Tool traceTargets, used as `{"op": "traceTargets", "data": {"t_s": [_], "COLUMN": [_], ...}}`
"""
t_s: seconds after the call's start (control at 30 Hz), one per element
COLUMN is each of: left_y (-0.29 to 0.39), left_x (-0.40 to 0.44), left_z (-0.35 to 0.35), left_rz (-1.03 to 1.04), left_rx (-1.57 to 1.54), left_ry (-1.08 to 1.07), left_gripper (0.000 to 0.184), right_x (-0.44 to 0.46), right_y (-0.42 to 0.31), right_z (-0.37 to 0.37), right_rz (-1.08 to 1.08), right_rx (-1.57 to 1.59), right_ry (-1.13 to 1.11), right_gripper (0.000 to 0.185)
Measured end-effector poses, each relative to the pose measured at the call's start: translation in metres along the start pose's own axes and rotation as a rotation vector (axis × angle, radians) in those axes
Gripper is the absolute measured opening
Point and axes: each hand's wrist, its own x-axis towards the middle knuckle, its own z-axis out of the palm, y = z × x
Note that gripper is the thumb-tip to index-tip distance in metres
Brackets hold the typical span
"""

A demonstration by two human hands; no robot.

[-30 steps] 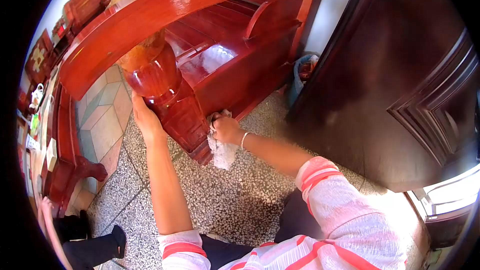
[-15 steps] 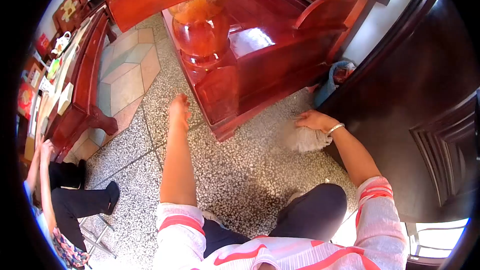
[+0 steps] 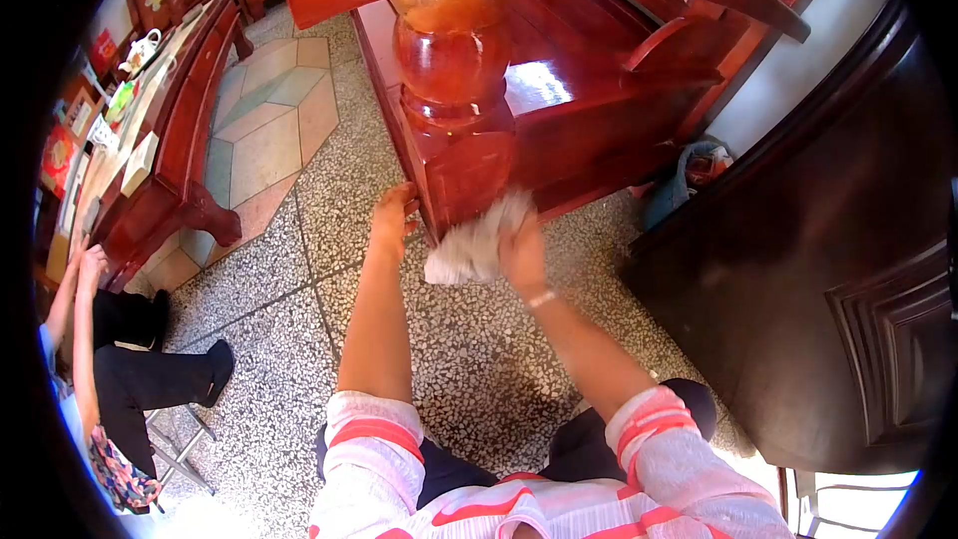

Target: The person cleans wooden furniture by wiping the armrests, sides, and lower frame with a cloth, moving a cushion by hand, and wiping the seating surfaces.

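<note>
A pale grey cloth (image 3: pixel 467 248), blurred by motion, is in my right hand (image 3: pixel 521 256) at the lower front corner of a glossy red-brown wooden bench (image 3: pixel 461 175). The cloth covers part of that corner post's foot. On the left side of the same corner is my left hand (image 3: pixel 392 220), its fingers apart and holding nothing. Its fingertips are close to the wood; whether they touch it I cannot tell.
A dark carved door (image 3: pixel 778 269) stands at the right, with a bluish bin (image 3: pixel 677 190) beside it. At the left, a seated person (image 3: pixel 120 379) rests their hands near a long wooden table (image 3: pixel 185 130) holding a teapot (image 3: pixel 142 50). The floor (image 3: pixel 449 339) is speckled stone.
My right hand has swung left with the cloth, from the floor near the door to the bench corner. My left hand has shifted slightly right, closer to the bench.
</note>
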Motion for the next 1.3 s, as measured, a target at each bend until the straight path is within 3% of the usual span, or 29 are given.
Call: {"op": "traceTargets", "data": {"t_s": [0.03,0.1,0.2,0.27,0.37,0.47,0.57,0.83,1.03,1.13,1.2,1.27,1.3], "left_y": [0.000,-0.003,-0.016,-0.028,-0.046,-0.060,-0.094,-0.086,-0.081,-0.077,-0.149,-0.234,-0.224], "left_x": [0.002,0.006,0.004,0.008,0.010,0.007,0.017,-0.009,-0.024,-0.035,0.015,0.052,0.044], "left_z": [-0.002,-0.008,-0.027,-0.039,-0.052,-0.059,-0.069,-0.056,-0.047,-0.036,-0.060,-0.125,-0.118], "left_rz": [-0.019,-0.065,-0.104,-0.157,-0.192,-0.221,-0.157,-0.493,-0.549,-0.634,-0.055,-0.186,-0.283], "left_rx": [-0.009,-0.032,-0.018,0.027,0.133,0.234,0.463,0.818,0.680,0.429,1.259,0.042,0.102], "left_ry": [0.000,0.005,0.031,0.081,0.095,0.034,-0.132,-0.408,-0.463,-0.507,-0.708,-0.489,-0.537], "left_gripper": [0.036,0.036,0.036,0.036,0.033,0.032,0.034,0.034,0.034,0.029,0.030,0.020,0.024], "right_x": [-0.027,-0.060,-0.044,-0.011,0.016,-0.001,-0.002,-0.022,-0.035,-0.045,-0.062,-0.081,-0.085], "right_y": [0.013,0.024,-0.016,0.013,0.051,0.010,0.001,-0.031,-0.040,-0.044,-0.064,-0.076,-0.073], "right_z": [-0.006,-0.003,-0.029,-0.027,-0.008,0.010,0.009,0.005,0.010,0.017,0.021,0.028,0.033], "right_rz": [0.163,0.290,0.573,0.578,0.199,-0.025,0.064,0.104,0.122,0.002,-0.138,-0.202,-0.199], "right_rx": [-0.180,0.092,0.457,0.900,0.243,-0.300,-0.353,-0.330,-0.351,-0.467,-0.416,-0.109,0.112], "right_ry": [-0.458,-0.461,-0.129,0.031,0.032,-0.079,-0.173,-0.219,-0.281,-0.631,-0.660,-0.545,-0.466], "right_gripper": [0.044,0.040,0.027,0.024,0.028,0.034,0.033,0.039,0.040,0.040,0.038,0.036,0.034]}}
